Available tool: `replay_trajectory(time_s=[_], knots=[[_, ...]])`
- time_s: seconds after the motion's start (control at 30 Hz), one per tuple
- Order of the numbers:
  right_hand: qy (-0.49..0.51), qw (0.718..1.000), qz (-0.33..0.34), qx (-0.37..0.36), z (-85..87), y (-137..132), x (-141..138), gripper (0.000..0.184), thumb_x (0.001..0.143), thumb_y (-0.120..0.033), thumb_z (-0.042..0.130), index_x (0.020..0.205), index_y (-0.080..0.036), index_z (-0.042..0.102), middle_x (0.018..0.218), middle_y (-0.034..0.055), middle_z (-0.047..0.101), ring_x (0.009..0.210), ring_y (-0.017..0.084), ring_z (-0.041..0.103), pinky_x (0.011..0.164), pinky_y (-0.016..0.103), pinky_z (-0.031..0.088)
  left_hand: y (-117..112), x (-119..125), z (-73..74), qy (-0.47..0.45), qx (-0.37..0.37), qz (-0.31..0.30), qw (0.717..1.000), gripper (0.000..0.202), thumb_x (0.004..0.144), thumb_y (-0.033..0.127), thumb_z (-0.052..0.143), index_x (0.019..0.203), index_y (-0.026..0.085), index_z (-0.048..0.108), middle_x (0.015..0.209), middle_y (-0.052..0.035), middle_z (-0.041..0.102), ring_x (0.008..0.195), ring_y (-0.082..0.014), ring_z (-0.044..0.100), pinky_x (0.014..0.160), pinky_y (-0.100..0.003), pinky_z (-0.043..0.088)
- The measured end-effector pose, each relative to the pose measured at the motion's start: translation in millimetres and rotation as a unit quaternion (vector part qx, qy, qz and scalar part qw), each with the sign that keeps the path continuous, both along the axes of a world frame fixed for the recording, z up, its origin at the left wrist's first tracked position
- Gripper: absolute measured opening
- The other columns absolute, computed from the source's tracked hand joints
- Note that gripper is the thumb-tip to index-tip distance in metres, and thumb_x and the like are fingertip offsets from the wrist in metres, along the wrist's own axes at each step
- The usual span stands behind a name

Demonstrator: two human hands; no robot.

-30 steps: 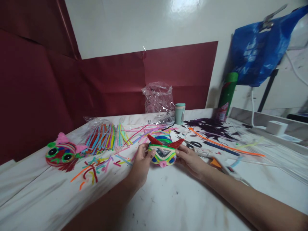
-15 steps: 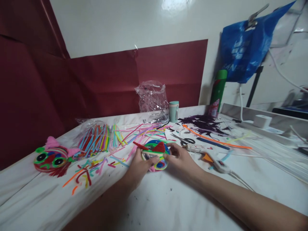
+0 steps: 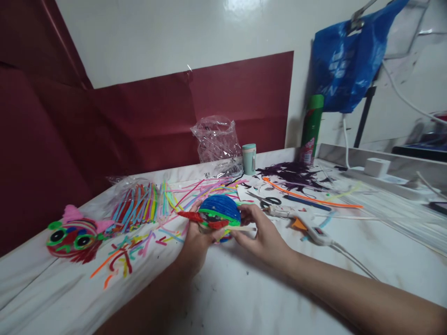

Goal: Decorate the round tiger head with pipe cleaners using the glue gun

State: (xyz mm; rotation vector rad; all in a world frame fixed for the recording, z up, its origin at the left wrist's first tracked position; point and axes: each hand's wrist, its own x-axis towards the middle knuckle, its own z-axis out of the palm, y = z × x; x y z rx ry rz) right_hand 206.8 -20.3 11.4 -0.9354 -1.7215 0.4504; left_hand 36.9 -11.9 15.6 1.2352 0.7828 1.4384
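Both my hands hold a small animal head made of pipe cleaners (image 3: 220, 211), with a blue domed back, a green rim and red ears. It is tipped so the blue back faces up. My left hand (image 3: 196, 242) grips its left side by a red ear. My right hand (image 3: 260, 232) pinches its right side. The head sits just above the white marble table (image 3: 244, 298).
A finished red and green animal head (image 3: 75, 235) lies at the left. Coloured pipe cleaners (image 3: 139, 204) in a bag and loose cut bits are behind my hands. Scissors (image 3: 267, 201), a glue gun (image 3: 307, 229), a teal cup (image 3: 249, 159), a clear bag (image 3: 216, 142) and a green can (image 3: 312, 128) stand further back.
The pipe-cleaner head has been turned over in my hands: its face showed before, now its blue back is up. The view has shifted slightly right.
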Motion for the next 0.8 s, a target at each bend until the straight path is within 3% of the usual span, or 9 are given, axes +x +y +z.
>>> replay_trajectory(time_s=[0.27,0.4,0.6,0.8], knots=[[-0.031,0.994,-0.037,0.101,9.3,-6,4,0.010,0.081,-0.026,0.057,0.081,-0.020,0.048,0.079,0.0041,0.053,0.074,0.019,0.054,0.065,0.031,0.047,-6,7,6.1,-0.003,0.004,0.032,0.999,0.101,0.053,0.020,0.085,0.136,0.030,0.029,0.101,-0.0027,0.065,0.074,-0.0156,0.065,0.060,-0.024,0.052],[-0.069,0.989,-0.019,0.131,9.1,-5,4,0.010,0.082,-0.019,0.054,0.073,-0.020,0.053,0.070,0.0033,0.057,0.071,0.019,0.054,0.063,0.030,0.043,-5,9,4.1,0.005,0.006,0.065,0.998,0.097,0.050,0.019,0.085,0.132,0.027,0.034,0.090,-0.0010,0.066,0.087,-0.0212,0.067,0.072,-0.029,0.055],[-0.060,0.992,-0.012,0.110,5.6,-4,1,0.014,0.079,-0.012,0.051,0.067,-0.020,0.053,0.065,0.0021,0.059,0.065,0.017,0.054,0.062,0.028,0.042,-3,10,3.3,0.063,0.038,0.100,0.992,0.092,0.050,0.020,0.084,0.129,0.025,0.037,0.084,0.0005,0.064,0.095,-0.0251,0.065,0.084,-0.038,0.053],[-0.033,0.999,-0.003,0.024,4.8,-4,-2,0.015,0.074,-0.016,0.049,0.060,-0.021,0.046,0.060,0.0004,0.056,0.058,0.014,0.051,0.056,0.024,0.039,-7,12,6.4,0.174,0.125,0.189,0.958,0.086,0.048,0.018,0.079,0.125,0.022,0.041,0.110,-0.0083,0.060,0.102,-0.0274,0.061,0.089,-0.042,0.050]])
